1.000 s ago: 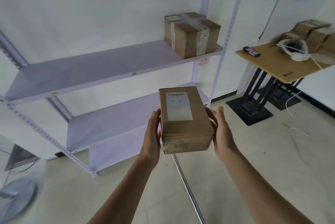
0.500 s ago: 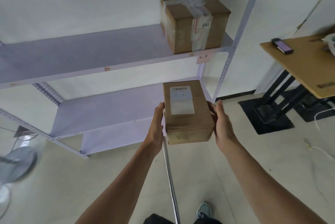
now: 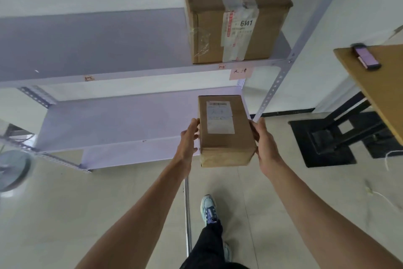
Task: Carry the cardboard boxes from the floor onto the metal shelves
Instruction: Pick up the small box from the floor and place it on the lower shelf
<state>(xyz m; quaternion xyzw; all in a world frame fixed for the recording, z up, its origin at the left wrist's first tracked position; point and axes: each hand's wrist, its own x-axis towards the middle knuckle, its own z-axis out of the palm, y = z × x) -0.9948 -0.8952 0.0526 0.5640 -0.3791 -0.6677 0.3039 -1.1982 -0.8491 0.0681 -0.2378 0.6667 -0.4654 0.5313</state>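
Observation:
I hold a small brown cardboard box (image 3: 224, 144) with a white label on top between both hands, in the air over the front right edge of the lower metal shelf (image 3: 113, 120). My left hand (image 3: 188, 140) presses its left side and my right hand (image 3: 265, 145) presses its right side. A larger taped cardboard box (image 3: 235, 18) marked 6141 stands at the right end of the upper shelf (image 3: 87, 46), just above and behind the held box.
The shelf's perforated right upright (image 3: 277, 85) runs close to the held box. A wooden table (image 3: 379, 85) with a phone (image 3: 366, 57) and a black base (image 3: 327, 142) stands at right. A fan (image 3: 13, 168) sits on the floor at left. My foot (image 3: 208, 208) steps forward.
I have walked closer to the shelves. The held box now reaches over the lower shelf's front edge, and the big box on the upper shelf looms larger.

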